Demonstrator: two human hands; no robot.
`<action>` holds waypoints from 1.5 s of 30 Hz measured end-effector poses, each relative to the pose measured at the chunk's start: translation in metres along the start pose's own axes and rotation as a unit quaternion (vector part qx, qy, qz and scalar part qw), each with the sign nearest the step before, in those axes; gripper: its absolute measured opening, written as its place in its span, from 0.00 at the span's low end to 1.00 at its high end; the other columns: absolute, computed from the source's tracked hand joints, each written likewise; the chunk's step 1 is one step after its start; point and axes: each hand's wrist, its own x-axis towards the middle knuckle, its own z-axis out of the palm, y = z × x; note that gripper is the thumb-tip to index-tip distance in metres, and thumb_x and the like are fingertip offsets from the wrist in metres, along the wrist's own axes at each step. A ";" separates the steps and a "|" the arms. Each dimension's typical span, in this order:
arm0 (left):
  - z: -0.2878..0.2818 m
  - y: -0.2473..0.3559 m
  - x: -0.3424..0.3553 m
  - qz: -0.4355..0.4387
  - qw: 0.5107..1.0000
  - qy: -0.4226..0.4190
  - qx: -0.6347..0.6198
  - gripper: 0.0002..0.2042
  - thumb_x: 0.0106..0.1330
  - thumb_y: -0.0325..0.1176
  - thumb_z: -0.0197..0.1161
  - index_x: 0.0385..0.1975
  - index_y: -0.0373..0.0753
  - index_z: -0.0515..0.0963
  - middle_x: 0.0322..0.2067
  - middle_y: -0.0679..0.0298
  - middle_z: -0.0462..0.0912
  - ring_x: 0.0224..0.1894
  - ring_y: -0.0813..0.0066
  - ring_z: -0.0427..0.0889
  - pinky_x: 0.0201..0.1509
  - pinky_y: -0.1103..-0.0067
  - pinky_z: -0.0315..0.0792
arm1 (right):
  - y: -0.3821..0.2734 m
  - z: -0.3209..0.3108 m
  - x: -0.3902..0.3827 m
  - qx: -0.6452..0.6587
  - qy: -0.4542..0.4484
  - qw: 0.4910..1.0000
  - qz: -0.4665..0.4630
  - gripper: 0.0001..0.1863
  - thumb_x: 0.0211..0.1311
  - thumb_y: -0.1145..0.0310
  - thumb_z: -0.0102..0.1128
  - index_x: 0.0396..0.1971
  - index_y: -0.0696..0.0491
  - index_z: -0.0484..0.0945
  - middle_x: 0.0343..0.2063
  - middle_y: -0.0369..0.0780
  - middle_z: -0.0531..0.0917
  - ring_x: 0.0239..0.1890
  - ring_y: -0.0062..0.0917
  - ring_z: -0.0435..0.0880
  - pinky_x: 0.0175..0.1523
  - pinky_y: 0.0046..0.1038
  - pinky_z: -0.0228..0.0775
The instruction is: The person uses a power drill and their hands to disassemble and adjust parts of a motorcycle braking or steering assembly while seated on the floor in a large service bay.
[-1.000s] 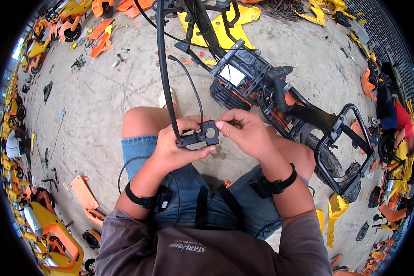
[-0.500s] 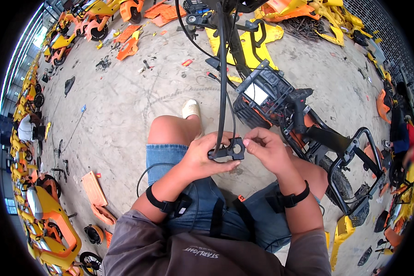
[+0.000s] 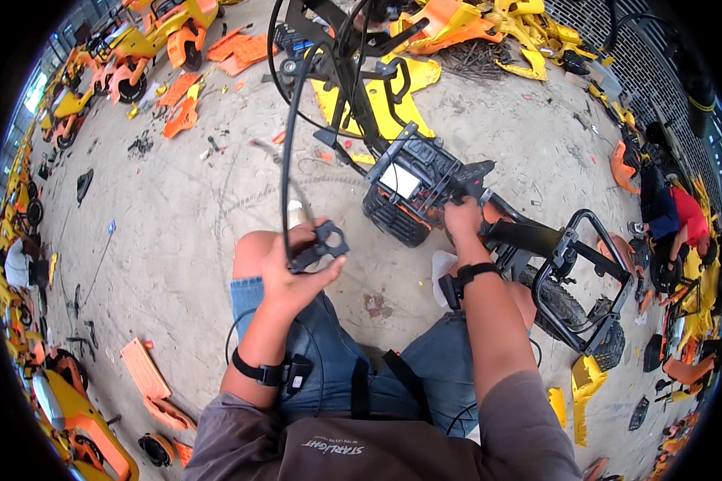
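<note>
My left hand (image 3: 287, 268) is closed around a black brake lever bracket (image 3: 326, 247) with a ring-shaped clamp opening. A black cable (image 3: 285, 160) rises from this bracket toward the upright frame. My right hand (image 3: 463, 218) reaches forward, its fingers wrapped around the handle of what looks like a black cordless drill (image 3: 475, 171) resting on the scooter frame. Part of the tool is hidden by the hand. Beside it, a pale rectangular panel (image 3: 399, 181) sits in the black frame, above a knobby tyre (image 3: 395, 218).
A black tubular rack (image 3: 586, 280) stands at my right. Yellow panels (image 3: 417, 84) lie ahead, orange ones (image 3: 180, 118) ahead left. Yellow scooters (image 3: 80, 417) line the left side. Another person in a red top (image 3: 688, 215) bends down at the far right.
My right hand has left the bracket and reached forward to the drill. My left hand has moved left, still holding the bracket. The whole view has shifted.
</note>
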 end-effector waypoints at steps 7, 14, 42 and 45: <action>-0.038 -0.003 0.004 -0.104 0.971 0.198 -0.081 0.31 0.49 0.28 0.77 0.47 0.39 0.62 0.50 0.44 0.80 0.48 0.67 0.81 0.55 0.75 0.76 | 0.050 -0.007 0.033 -0.164 -0.074 0.984 0.005 0.45 0.56 0.54 0.68 0.67 0.57 0.55 0.60 0.53 0.71 0.63 0.44 0.71 0.65 0.41 0.65; -0.052 -0.015 0.003 -0.153 0.961 0.134 -0.188 0.31 0.47 0.28 0.79 0.45 0.39 0.62 0.50 0.44 0.79 0.49 0.66 0.81 0.56 0.71 0.75 | 0.022 -0.004 0.027 -0.130 0.021 0.991 -0.023 0.32 0.51 0.56 0.71 0.51 0.59 0.73 0.49 0.51 0.80 0.49 0.45 0.81 0.54 0.42 0.73; -0.072 -0.034 0.003 -0.171 0.945 -0.056 -0.272 0.40 0.38 0.27 0.82 0.53 0.37 0.66 0.47 0.46 0.82 0.47 0.63 0.84 0.52 0.70 0.78 | -0.058 -0.122 -0.178 0.535 -0.461 0.692 -0.149 0.25 0.57 0.79 0.64 0.56 0.62 0.71 0.40 0.47 0.83 0.38 0.33 0.87 0.28 0.25 0.78; -0.070 -0.034 0.002 -0.172 0.943 -0.061 -0.278 0.40 0.37 0.28 0.83 0.53 0.37 0.66 0.47 0.46 0.82 0.48 0.63 0.83 0.52 0.69 0.78 | -0.056 -0.133 -0.171 0.523 -0.480 0.695 -0.112 0.27 0.55 0.78 0.66 0.56 0.62 0.72 0.41 0.47 0.83 0.38 0.32 0.87 0.28 0.25 0.79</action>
